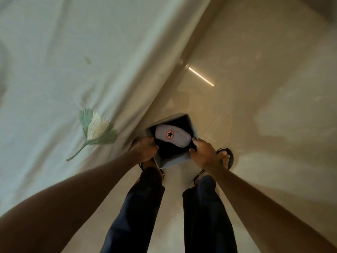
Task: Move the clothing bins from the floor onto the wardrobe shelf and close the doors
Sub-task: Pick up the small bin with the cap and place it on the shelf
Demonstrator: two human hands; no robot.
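A grey fabric clothing bin (173, 162) is down in front of my feet, beside the bed's edge. Inside it lie dark clothes and a pale folded garment with a red-ringed black star badge (172, 136). My left hand (144, 149) grips the bin's left rim and my right hand (205, 152) grips its right rim, fingers curled over the edge. Whether the bin rests on the floor or hangs just above it cannot be told. No wardrobe is in view.
A bed with a pale green sheet (63, 70) embroidered with a leaf-and-flower motif (96, 127) fills the left side. Glossy beige floor tiles (255, 106) spread to the right. My legs in dark trousers and feet in sandals (226, 157) stand just behind the bin.
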